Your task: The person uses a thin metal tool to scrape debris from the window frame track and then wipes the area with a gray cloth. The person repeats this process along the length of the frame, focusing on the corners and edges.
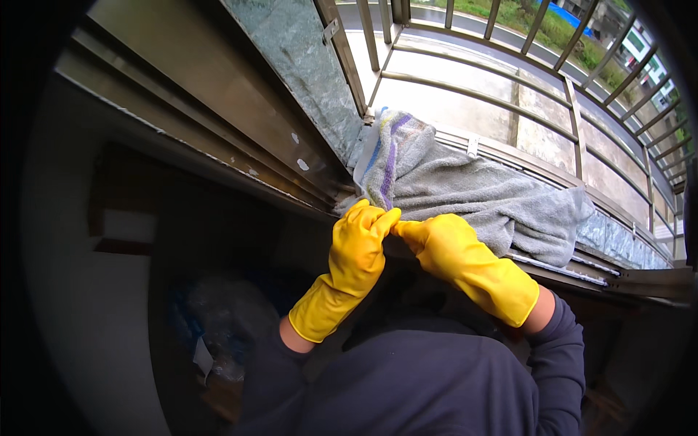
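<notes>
Both my hands wear long yellow rubber gloves and meet at the edge of a window sill. My left hand (358, 243) is closed, its thumb and forefinger pressed together at the tips. Closed too, my right hand (443, 247) points its fingertips at the left ones and meets them. Whatever lies between the fingers is hidden. Just beyond them a damp-looking grey towel (472, 185) lies bunched along the sill, with a purple and a blue stripe at its left end. That striped end hangs down close to my left fingers.
A brown metal window frame (218, 94) stands at the left, beside a grey-blue stone strip (298, 62). Metal bars (502, 102) fence a pale ledge outside. Window tracks (560, 272) run along the sill's near edge. Clear plastic wrapping (225, 320) lies in shadow at lower left.
</notes>
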The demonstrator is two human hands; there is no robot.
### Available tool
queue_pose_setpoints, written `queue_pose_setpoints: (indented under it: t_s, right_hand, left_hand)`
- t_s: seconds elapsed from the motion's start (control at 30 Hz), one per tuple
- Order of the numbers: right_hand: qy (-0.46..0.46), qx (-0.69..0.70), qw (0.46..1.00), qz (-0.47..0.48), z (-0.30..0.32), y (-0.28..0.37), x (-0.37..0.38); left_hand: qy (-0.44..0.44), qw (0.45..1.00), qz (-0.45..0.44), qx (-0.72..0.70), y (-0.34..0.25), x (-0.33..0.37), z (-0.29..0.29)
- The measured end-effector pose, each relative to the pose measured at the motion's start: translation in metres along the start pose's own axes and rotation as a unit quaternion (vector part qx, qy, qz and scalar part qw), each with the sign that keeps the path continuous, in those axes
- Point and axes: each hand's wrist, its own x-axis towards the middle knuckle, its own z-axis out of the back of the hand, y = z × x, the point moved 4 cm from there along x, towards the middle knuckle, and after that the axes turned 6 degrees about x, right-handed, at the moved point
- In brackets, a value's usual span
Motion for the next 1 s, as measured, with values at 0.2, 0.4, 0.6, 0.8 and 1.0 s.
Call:
queue_pose_setpoints:
  t_s: [0.2, 0.4, 0.6, 0.8, 1.0]
  right_hand:
    - [-0.069, 0.329, 0.935, -0.115, -0.011, -0.056, -0.032]
    - [-0.082, 0.577, 0.802, -0.129, 0.013, -0.024, -0.041]
    - [-0.12, 0.514, 0.819, -0.225, 0.001, -0.035, -0.053]
    - [-0.052, 0.151, 0.982, -0.096, 0.012, -0.008, -0.017]
    - [0.028, 0.353, 0.919, -0.173, 0.02, -0.035, -0.039]
  left_hand:
    - [-0.024, 0.982, -0.182, -0.052, -0.068, 0.038, -0.009]
    - [-0.022, 0.936, -0.344, -0.066, -0.104, 0.022, 0.007]
    - [-0.059, 0.983, -0.171, -0.012, -0.032, -0.03, 0.037]
    - [-0.098, 0.993, 0.041, 0.048, 0.003, -0.077, 0.032]
    - [-0.059, 0.995, 0.056, 0.054, 0.003, -0.028, 0.029]
